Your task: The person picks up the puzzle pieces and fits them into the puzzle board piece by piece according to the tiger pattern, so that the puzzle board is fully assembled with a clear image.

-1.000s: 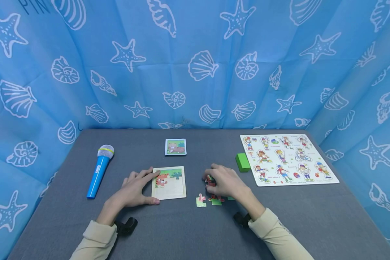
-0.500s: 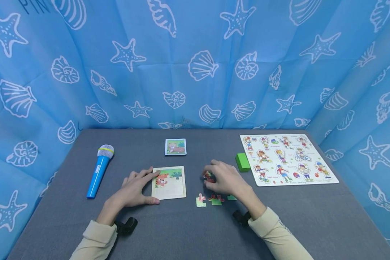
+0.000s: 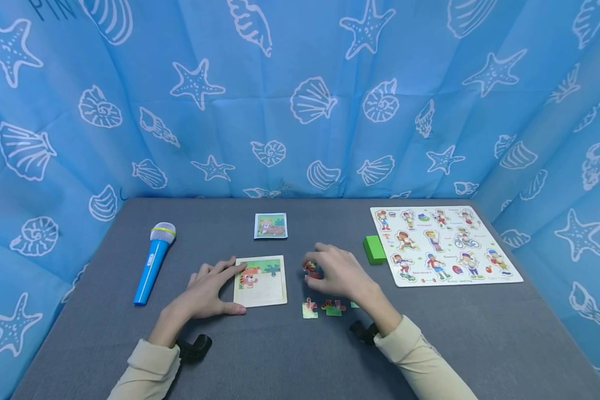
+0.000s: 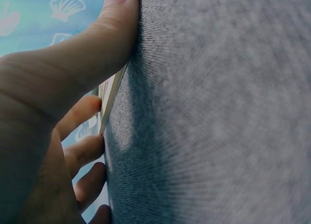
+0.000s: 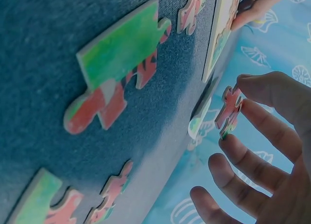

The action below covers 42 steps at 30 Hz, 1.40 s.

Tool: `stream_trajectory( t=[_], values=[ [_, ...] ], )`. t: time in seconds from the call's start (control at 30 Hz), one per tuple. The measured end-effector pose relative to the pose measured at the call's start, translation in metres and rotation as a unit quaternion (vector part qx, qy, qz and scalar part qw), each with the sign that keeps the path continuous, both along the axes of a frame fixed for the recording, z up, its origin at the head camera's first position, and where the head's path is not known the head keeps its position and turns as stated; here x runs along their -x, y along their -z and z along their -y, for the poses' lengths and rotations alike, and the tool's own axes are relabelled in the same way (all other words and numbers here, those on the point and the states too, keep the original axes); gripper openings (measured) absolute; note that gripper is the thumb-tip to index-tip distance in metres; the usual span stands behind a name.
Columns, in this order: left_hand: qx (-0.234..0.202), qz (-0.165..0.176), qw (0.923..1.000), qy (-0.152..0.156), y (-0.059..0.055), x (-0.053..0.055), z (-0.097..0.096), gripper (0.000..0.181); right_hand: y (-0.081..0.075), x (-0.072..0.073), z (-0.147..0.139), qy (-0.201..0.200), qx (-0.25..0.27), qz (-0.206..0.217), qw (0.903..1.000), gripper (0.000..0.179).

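My left hand rests at the left side of a square wooden puzzle board, index fingertip on its upper left corner and thumb by the lower left one. Tiger-face and green pieces fill the board's upper left and top; the remainder is bare wood. In the left wrist view, the fingertips touch the board's edge. Just right of the board, my right hand pinches a red and green jigsaw piece between thumb and fingers, raised off the table. Several loose pieces lie below that hand, including a green-and-red one.
A small tiger picture card lies behind the board. On the left is a blue toy microphone. To the right are a green block and a white board of sports figures. A blue seashell curtain hangs behind the grey table.
My right hand has shifted left toward the puzzle board with the jigsaw piece pinched in it, uncovering loose pieces below. The left hand has stayed in place.
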<state>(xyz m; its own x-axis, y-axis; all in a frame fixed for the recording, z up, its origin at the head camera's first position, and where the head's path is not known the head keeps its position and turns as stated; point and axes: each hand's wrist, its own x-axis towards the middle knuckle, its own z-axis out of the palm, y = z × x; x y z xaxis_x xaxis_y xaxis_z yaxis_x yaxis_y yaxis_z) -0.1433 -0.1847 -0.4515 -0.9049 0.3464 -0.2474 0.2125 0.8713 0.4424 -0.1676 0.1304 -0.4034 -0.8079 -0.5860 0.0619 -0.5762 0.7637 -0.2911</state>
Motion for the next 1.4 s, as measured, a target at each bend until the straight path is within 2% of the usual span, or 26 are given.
stream_trajectory(
  t=[0.23,0.6,0.77,1.07,1.4],
  values=[
    [0.000,-0.002,1.0000,0.000,0.000,0.000,-0.001,0.101,-0.002,0.001,0.006,-0.012,-0.001,-0.009,0.9999,0.022],
    [0.002,-0.002,1.0000,-0.002,0.000,-0.001,0.000,0.101,-0.007,0.004,0.028,-0.026,-0.013,0.013,0.9995,0.024],
    [0.003,-0.001,1.0000,-0.003,-0.001,-0.001,0.000,0.101,-0.005,0.004,0.041,-0.028,-0.022,0.035,0.9987,0.025],
    [-0.001,-0.007,1.0000,-0.005,0.000,0.000,0.000,0.100,0.001,0.001,0.064,-0.053,-0.028,0.041,0.9974,0.025],
    [-0.008,-0.011,0.9999,0.000,0.000,-0.001,0.001,0.099,0.007,0.001,0.092,-0.063,-0.061,0.041,0.9953,0.025]
  ],
)
